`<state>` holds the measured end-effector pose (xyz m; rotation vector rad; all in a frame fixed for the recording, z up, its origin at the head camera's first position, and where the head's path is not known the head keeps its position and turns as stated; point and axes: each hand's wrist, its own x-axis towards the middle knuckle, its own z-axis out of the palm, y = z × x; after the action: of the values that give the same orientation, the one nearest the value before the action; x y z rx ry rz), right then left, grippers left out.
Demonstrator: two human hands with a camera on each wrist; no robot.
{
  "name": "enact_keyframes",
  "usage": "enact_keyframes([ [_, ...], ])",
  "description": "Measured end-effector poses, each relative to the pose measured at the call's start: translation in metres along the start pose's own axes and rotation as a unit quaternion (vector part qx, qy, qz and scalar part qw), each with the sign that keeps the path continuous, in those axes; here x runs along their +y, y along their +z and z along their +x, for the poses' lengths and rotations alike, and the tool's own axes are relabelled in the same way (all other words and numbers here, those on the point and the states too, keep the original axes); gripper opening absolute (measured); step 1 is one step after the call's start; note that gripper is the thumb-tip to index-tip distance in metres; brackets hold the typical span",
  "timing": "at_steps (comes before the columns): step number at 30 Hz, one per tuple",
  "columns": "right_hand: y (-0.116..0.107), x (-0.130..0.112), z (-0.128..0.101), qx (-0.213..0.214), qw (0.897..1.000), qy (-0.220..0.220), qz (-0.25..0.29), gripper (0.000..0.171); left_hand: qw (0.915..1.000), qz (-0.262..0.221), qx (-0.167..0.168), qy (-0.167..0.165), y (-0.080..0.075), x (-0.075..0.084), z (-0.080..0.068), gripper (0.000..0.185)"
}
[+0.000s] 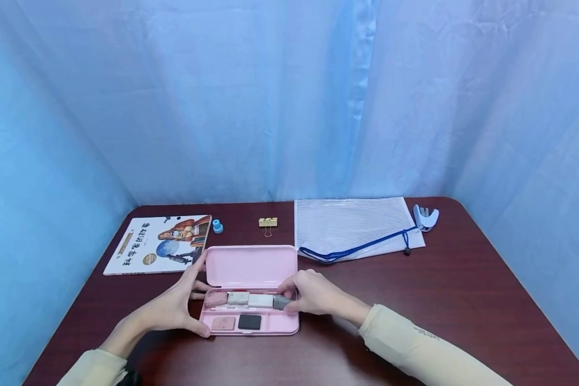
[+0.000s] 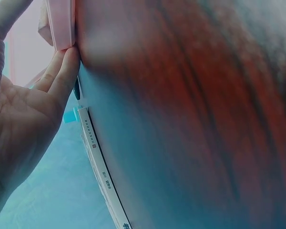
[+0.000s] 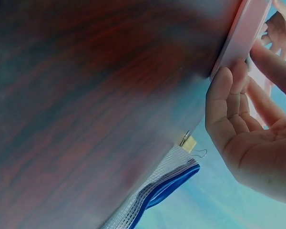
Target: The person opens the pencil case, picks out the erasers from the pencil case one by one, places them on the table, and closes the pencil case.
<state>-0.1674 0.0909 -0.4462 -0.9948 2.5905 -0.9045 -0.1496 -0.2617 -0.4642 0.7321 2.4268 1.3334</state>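
1. We are working at an open pink plastic pencil case (image 1: 251, 292) lying near the front middle of the dark red-brown wooden surface (image 1: 463, 300), its lid (image 1: 251, 266) folded back flat away from us.
2. Our left hand (image 1: 176, 305) is bracing the case's left end: the thumb is curling against the near left corner and the straight fingers are reaching up along the lid's left edge. The left wrist view is showing those fingers (image 2: 62, 71) lying flat against the pink edge.
3. Our right hand (image 1: 313, 294) is resting at the tray's right end, fingers curled down onto a small dark grey block (image 1: 281, 303) in the upper row; we judge it is pinching that block, though the fingertips are hiding the contact.
4. Beside that block, the upper row is holding a white eraser (image 1: 260, 301), a cream eraser (image 1: 238, 298) and a pink eraser (image 1: 215, 298); the lower row is holding a salmon-pink piece (image 1: 223, 323) and a black rectangular piece (image 1: 249, 321).
5. We judge the step in hand to be handling the case's small contents, with the grey block either being seated or lifted.
6. The next move is calling for a steady left-hand hold so the light case is not sliding, and a clean pinch that is not nudging the white eraser alongside.
7. Farther back are lying an illustrated paperback book (image 1: 159, 244), a small blue sharpener (image 1: 217, 226), a gold binder clip (image 1: 268, 222), a white mesh zip pouch (image 1: 352, 228) and a pale stapler (image 1: 427, 217).
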Motion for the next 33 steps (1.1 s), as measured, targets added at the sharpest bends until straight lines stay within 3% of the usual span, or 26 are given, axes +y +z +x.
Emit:
enact_keyframes([
  [5, 0.000, 0.001, -0.002, -0.012, 1.000, 0.007, 0.007, 0.015, 1.0000, 0.001, 0.001, -0.006, 0.001, 0.000, -0.001, 0.145],
  [14, -0.005, 0.001, -0.007, -0.028, 0.999, 0.007, 0.014, 0.020, 0.9998, 0.011, -0.003, -0.015, -0.001, 0.001, 0.000, 0.147],
  [19, -0.008, 0.005, -0.008, -0.015, 1.000, -0.006, 0.025, 0.016, 0.9996, 0.016, -0.010, -0.022, -0.002, 0.002, 0.002, 0.148],
  [24, -0.023, 0.011, -0.015, 0.000, 0.994, -0.001, 0.106, 0.016, 0.9992, 0.021, -0.015, -0.031, -0.003, 0.003, 0.002, 0.147],
  [29, -0.041, 0.026, -0.028, -0.004, 0.973, 0.051, 0.226, 0.020, 0.9995, 0.016, -0.012, -0.024, -0.004, 0.002, 0.001, 0.147],
  [33, -0.056, 0.046, -0.042, -0.008, 0.963, 0.093, 0.252, 0.022, 0.9998, 0.007, -0.008, -0.016, -0.002, 0.000, 0.000, 0.146],
])
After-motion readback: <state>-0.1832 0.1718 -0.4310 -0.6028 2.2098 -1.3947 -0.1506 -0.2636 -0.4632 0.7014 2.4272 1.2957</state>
